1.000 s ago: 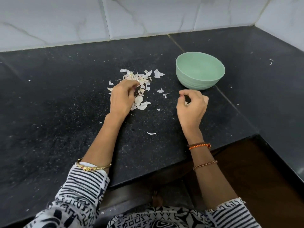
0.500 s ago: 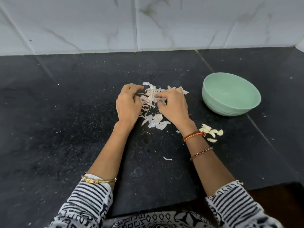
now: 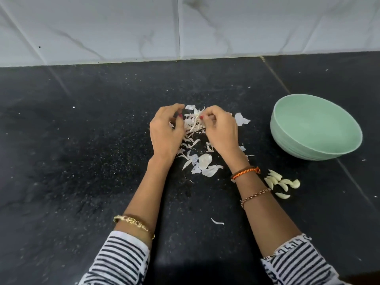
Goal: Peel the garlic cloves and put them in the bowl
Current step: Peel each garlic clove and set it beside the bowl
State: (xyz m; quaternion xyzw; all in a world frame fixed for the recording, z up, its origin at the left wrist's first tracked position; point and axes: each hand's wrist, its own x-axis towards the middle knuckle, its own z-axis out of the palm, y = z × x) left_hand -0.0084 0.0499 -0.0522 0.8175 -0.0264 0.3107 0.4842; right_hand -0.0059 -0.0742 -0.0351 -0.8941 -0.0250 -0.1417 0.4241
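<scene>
A pile of white garlic skins (image 3: pixel 202 163) is strewn over the middle of the black counter. My left hand (image 3: pixel 165 134) curls over the pile's left side, and a white scrap shows inside its fingers. My right hand (image 3: pixel 221 130) pinches a strand of skin at the pile's top. Several peeled garlic cloves (image 3: pixel 282 182) lie on the counter just right of my right wrist. To the right stands the pale green bowl (image 3: pixel 287 138), upright, with nothing visible inside.
The black counter (image 3: pixel 82 161) runs back to a white marble-tiled wall (image 3: pixel 185 27). A stray sliver of skin (image 3: pixel 217 221) lies between my forearms. The counter's front edge is below my sleeves.
My right hand moved left from in front of the bowl to the skin pile and joined my left hand there. The view swung left, and the peeled cloves now show.
</scene>
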